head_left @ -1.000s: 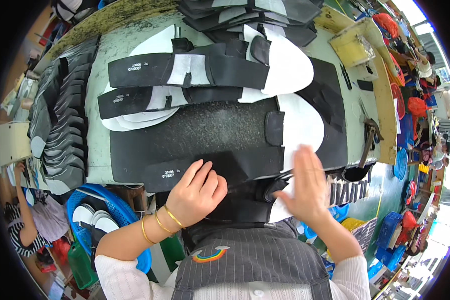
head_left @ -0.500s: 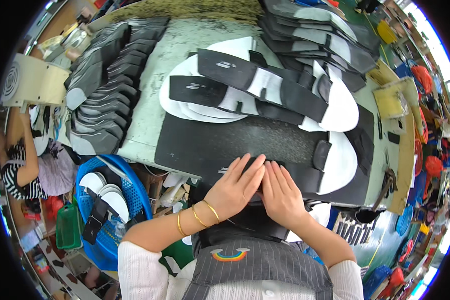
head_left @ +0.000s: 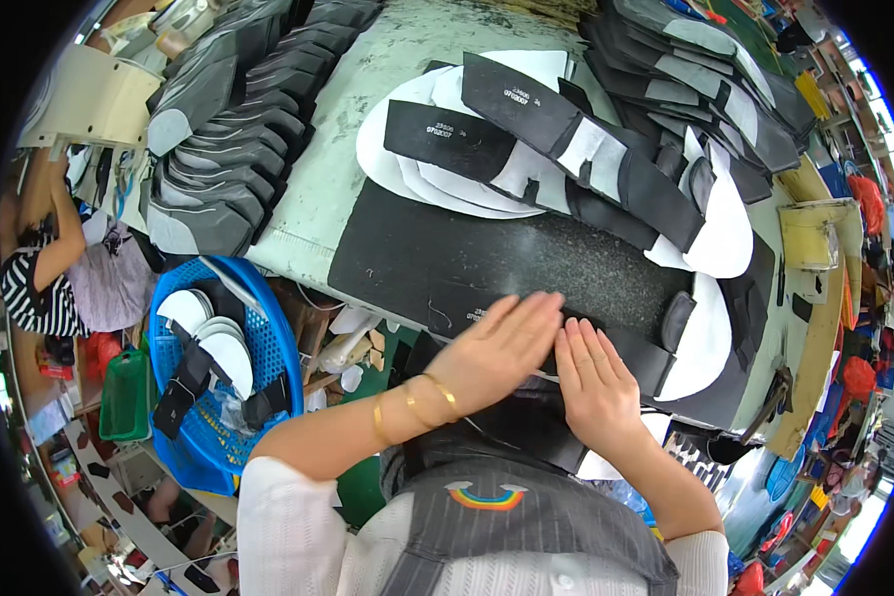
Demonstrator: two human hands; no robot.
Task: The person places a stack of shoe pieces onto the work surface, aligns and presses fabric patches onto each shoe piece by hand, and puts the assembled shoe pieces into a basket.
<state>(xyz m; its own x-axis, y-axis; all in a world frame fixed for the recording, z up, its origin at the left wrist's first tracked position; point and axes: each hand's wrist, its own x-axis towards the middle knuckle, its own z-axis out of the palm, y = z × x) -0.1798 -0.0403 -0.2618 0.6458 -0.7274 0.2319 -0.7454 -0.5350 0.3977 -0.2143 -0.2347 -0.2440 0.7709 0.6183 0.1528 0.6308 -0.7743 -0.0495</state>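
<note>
The left hand [head_left: 502, 348] and the right hand [head_left: 596, 382] lie palm down, fingers straight and close together, neither curled around anything. Under their fingers runs a flat black strip [head_left: 646, 363] with a broad, rounded white end [head_left: 703, 343]; that end sits just right of the right hand. The strip lies along the near edge of a worn dark mat [head_left: 397, 248], which spreads beyond both hands. Farther out, overlapping black-and-white strapped pieces [head_left: 596, 159] rest. Whether the fingertips touch each other, I cannot tell.

mat [head_left: 397, 243]: on table [head_left: 427, 40] | strip [head_left: 646, 356]: on mat | pile [head_left: 705, 84]: rear right | basket [head_left: 280, 323]: table's left
</note>
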